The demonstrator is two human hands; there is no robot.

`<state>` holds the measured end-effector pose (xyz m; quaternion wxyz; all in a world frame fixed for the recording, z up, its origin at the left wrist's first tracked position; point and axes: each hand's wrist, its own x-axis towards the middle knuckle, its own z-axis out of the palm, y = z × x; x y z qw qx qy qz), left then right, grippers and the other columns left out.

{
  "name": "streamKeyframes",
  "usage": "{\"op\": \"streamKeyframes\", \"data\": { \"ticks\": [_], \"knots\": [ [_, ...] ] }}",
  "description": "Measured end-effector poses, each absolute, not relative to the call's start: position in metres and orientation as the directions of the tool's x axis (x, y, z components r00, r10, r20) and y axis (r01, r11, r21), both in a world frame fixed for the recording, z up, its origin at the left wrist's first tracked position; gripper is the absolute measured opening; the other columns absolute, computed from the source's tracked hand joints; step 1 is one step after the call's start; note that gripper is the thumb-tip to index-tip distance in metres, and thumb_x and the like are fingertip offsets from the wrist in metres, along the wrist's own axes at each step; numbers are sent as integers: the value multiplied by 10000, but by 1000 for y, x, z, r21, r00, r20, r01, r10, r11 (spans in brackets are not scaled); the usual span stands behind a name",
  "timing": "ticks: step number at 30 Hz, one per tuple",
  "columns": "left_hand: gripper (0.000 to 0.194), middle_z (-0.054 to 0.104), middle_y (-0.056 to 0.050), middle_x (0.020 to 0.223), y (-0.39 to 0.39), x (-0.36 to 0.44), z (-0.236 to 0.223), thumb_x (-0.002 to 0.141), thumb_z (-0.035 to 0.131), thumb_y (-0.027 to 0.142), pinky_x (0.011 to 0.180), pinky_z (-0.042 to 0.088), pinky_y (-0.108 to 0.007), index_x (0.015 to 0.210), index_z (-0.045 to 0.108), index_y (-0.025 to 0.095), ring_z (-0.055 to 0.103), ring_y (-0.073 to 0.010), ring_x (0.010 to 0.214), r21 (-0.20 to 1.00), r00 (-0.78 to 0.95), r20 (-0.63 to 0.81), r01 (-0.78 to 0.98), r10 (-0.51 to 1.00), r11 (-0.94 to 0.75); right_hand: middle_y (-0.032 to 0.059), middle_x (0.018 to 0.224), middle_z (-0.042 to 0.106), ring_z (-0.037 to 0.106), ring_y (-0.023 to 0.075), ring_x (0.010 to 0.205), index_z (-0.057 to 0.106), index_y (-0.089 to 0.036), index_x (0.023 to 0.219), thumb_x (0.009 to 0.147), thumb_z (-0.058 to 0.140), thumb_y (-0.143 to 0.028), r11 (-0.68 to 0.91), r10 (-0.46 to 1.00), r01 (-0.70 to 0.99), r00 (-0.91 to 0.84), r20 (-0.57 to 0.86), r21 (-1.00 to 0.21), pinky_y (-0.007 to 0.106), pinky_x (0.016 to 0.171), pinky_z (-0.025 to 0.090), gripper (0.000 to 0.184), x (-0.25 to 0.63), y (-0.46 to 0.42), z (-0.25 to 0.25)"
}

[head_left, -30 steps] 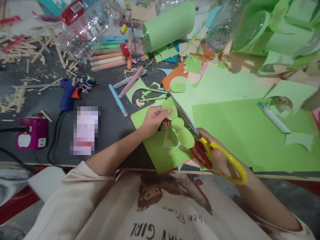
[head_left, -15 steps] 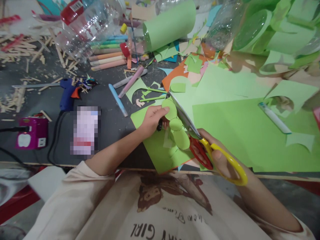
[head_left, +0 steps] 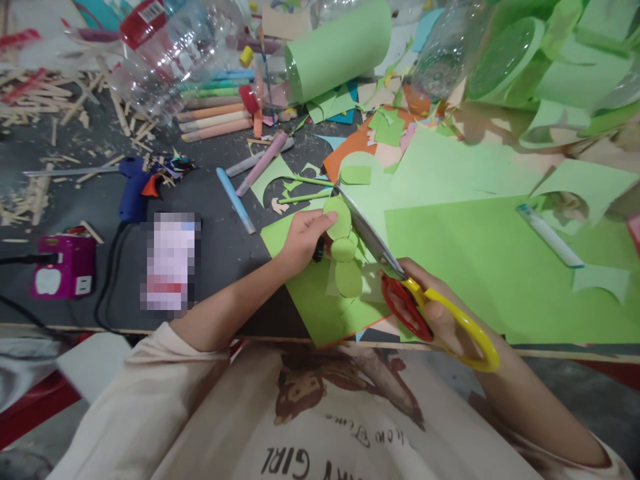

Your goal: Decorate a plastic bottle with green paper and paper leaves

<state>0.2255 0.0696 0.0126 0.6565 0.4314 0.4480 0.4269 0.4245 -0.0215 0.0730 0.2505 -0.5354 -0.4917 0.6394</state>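
Note:
My left hand (head_left: 303, 239) pinches a green paper cut-out (head_left: 344, 248) made of rounded lobes, held just above a green sheet (head_left: 320, 303) at the table's near edge. My right hand (head_left: 434, 312) is closed in the red and yellow handles of a pair of scissors (head_left: 400, 280). The blades point up and left, lying right beside the cut-out's upper lobe. A small dark object sits under my left fingers; I cannot make out what it is.
Large green sheets (head_left: 500, 267) cover the right of the table, with a white marker (head_left: 547, 235) on them. A blue glue gun (head_left: 134, 188), a magenta box (head_left: 64, 265), coloured pens (head_left: 215, 120), a green paper roll (head_left: 337, 53), plastic bottles (head_left: 175, 53) and wooden sticks (head_left: 45, 100) lie farther back.
The cut-out's lower lobes swung left and inward, away from the scissor blades. My right hand with the scissors shifted slightly down. My left hand stayed put.

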Motion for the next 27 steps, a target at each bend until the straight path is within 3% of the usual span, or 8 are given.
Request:
{"op": "streamKeyframes", "data": {
  "ticks": [12, 18, 21, 27],
  "knots": [
    [499, 459, 25, 418, 70, 225, 15, 743, 651, 561, 391, 324, -254, 455, 477, 193, 417, -91, 390, 953, 192, -222, -167, 956, 254, -25, 676, 442, 353, 106, 553, 597, -234, 1053, 609, 492, -897, -407, 832, 177, -333, -444, -896, 210, 417, 334, 805, 433, -23, 68],
    [439, 592, -3, 500, 70, 225, 17, 762, 631, 548, 423, 370, -247, 550, 623, 164, 459, -90, 423, 950, 241, -190, -200, 952, 240, -19, 693, 463, 384, 114, 577, 614, -234, 1051, 591, 515, -894, -421, 831, 190, -312, -461, -887, 215, 446, 385, 810, 435, -23, 69],
    [448, 619, -15, 533, 70, 225, 21, 765, 620, 551, 464, 419, -246, 558, 625, 154, 489, -91, 442, 947, 260, -195, -201, 946, 250, -8, 727, 499, 424, 125, 611, 621, -237, 1040, 585, 544, -882, -427, 827, 183, -316, -464, -886, 215, 466, 396, 793, 436, -22, 70],
    [431, 535, 12, 438, 70, 226, 35, 735, 656, 535, 418, 394, -234, 533, 595, 160, 471, -88, 394, 929, 279, -254, -195, 926, 313, -14, 667, 482, 387, 115, 547, 607, -229, 1040, 599, 527, -885, -415, 821, 208, -334, -463, -886, 215, 384, 281, 795, 444, -22, 71]
  ]
}}
